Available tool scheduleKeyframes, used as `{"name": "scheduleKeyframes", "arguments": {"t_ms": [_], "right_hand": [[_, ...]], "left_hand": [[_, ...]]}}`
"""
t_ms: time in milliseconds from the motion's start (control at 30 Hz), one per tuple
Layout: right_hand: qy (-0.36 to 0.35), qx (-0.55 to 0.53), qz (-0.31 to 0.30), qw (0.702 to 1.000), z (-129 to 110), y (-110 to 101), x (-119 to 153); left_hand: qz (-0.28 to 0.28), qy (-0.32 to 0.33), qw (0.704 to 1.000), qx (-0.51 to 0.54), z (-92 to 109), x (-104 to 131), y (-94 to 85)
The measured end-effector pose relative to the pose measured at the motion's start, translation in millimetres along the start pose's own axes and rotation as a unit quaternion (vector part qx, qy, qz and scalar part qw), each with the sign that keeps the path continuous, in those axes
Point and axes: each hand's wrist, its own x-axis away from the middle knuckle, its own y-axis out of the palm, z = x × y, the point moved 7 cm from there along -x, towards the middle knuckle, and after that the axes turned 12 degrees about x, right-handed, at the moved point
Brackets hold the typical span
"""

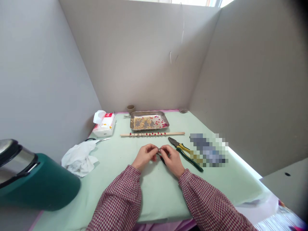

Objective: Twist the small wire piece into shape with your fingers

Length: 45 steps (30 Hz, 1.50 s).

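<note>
My left hand (146, 155) and my right hand (173, 159) meet over the middle of the table, fingertips pinched together. Between them is a tiny silvery piece (158, 149), too small to name. Partly under my right hand lies a dark tool with a reddish handle (163, 160); most of it is hidden. Right of that hand rest combination pliers (179, 149) with green and yellow handles. Beyond both hands a wooden stick (176, 133) lies crosswise, carrying several small red beads on wire. Behind it a metal tray (149, 113) holds gold, clear and red beads.
At left are a green thermos (45, 183), a crumpled white cloth (80, 158), scissors (104, 139) and a tissue pack (106, 125). A small brown cup (130, 109) stands behind the tray. A blurred-out object (208, 150) lies beyond the pliers. Grey partitions (144, 64) enclose the green-covered table (163, 199).
</note>
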Motion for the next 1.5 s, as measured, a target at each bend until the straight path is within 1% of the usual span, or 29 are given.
{"name": "scheduleKeyframes", "arguments": {"t_ms": [200, 333, 500, 633, 867, 1000, 1167, 1300, 1500], "right_hand": [[-0.004, 0.003, -0.002, 1.0, -1.5, 0.5, -1.8], [-0.02, 0.035, 0.008, 0.999, -2.8, 0.4, -0.5], [-0.041, 0.08, 0.013, 0.996, -6.1, 0.8, 1.7], [-0.046, 0.088, 0.01, 0.995, -7.2, 0.9, 1.6], [-0.041, 0.059, 0.012, 0.997, -5.5, 1.5, 1.7], [-0.03, 0.043, 0.01, 0.999, -4.3, 1.8, 2.3], [-0.015, 0.022, 0.013, 1.0, -2.7, 0.9, 1.6], [-0.018, 0.007, 0.02, 1.0, -3.7, -1.5, -0.2], [-0.021, 0.0, 0.024, 0.999, -4.7, -3.7, -1.0]], "left_hand": [[-0.007, 0.005, 0.999, -0.047, -1.3, -1.6, -0.7], [-0.007, 0.009, 0.998, -0.062, -2.9, -2.9, -0.9], [0.009, 0.018, 0.994, -0.111, -1.5, -1.9, -1.6], [0.004, 0.025, 0.991, -0.131, -1.2, -0.8, -1.2], [-0.008, 0.041, 0.991, -0.124, -7.7, -3.3, -2.2], [-0.012, 0.044, 0.991, -0.126, -7.3, -2.6, -1.4], [-0.024, 0.019, 0.996, -0.083, -7.0, -2.2, 1.8], [-0.029, -0.006, 0.999, -0.033, -5.0, -1.2, 4.5], [-0.039, -0.005, 0.999, -0.02, -1.6, 0.2, 4.7]]}}
